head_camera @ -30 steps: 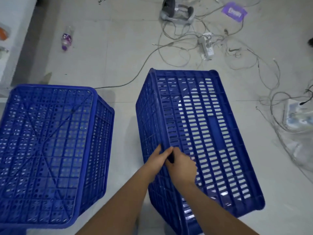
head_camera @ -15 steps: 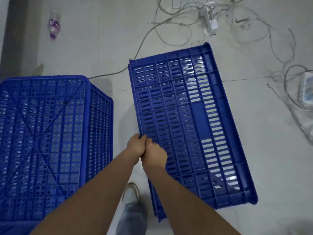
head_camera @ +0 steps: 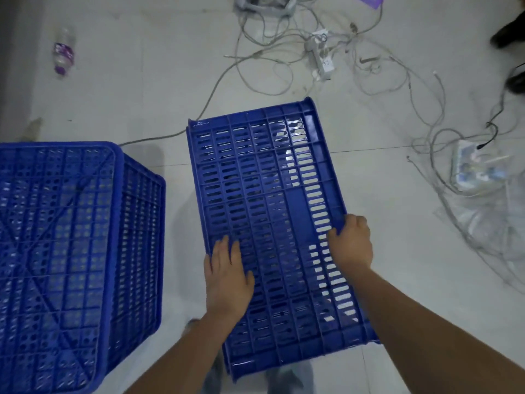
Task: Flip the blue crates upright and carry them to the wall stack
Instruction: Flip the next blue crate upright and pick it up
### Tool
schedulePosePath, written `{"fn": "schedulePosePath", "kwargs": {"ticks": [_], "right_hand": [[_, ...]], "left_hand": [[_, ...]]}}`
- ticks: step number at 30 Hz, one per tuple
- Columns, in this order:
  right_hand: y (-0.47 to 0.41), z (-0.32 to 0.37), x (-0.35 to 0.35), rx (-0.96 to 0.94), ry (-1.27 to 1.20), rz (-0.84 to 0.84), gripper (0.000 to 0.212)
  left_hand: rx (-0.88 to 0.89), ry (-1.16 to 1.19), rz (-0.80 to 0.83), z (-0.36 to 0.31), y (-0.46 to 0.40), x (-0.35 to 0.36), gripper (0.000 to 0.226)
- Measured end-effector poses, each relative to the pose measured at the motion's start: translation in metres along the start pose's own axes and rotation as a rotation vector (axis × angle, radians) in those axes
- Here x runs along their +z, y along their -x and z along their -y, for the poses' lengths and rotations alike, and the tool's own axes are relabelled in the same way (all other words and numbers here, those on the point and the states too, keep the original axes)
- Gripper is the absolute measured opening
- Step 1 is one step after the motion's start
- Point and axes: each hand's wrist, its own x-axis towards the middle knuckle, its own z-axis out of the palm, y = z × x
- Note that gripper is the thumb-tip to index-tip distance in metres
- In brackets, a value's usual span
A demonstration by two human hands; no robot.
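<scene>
**A:** Where is the crate being handled?

**B:** The slatted blue crate [head_camera: 270,211] fills the middle of the frame, lying on its side so that a long slotted wall faces the camera. Its far end points to the upper centre, and its near end hangs over the person's legs at the bottom edge.

**A:** And the hands?

**B:** The left hand [head_camera: 227,277] lies flat on the slotted wall near its left edge, fingers [head_camera: 224,245] straight, close together and pointing up the frame, curled round nothing. The right hand [head_camera: 352,243] sits at the crate's right edge, right of centre; its fingers wrap over that rim, with the thumb on the slotted face, so it grips the crate.

**A:** Is there another crate?

**B:** Yes. The second blue crate [head_camera: 65,251] stands at the lower left, bottom up, its ribbed perforated base facing the camera. It is apart from the first, with a strip of pale tiled floor [head_camera: 176,109] between them.

**A:** What else lies around?

**B:** A plastic bottle [head_camera: 64,54] with a purple label lies on the floor at the upper left. A tangle of grey cables [head_camera: 272,61] spreads over the upper centre and right, round a white power strip [head_camera: 322,59]. At the right edge is a heap of clear plastic wrapping [head_camera: 483,223], with a small boxy white item above it that I cannot make out.
</scene>
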Motion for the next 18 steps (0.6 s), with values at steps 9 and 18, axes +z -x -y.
{"fn": "schedulePosePath", "kwargs": {"ticks": [9, 18], "right_hand": [[-0.032, -0.042, 0.011, 0.326, -0.526, 0.347, 0.071], [-0.010, -0.034, 0.007, 0.155, -0.511, 0.327, 0.040]], "left_hand": [[0.018, -0.196, 0.248, -0.012, -0.001, 0.018, 0.069], [-0.043, -0.136, 0.265, 0.013, 0.004, 0.002, 0.066]]}}
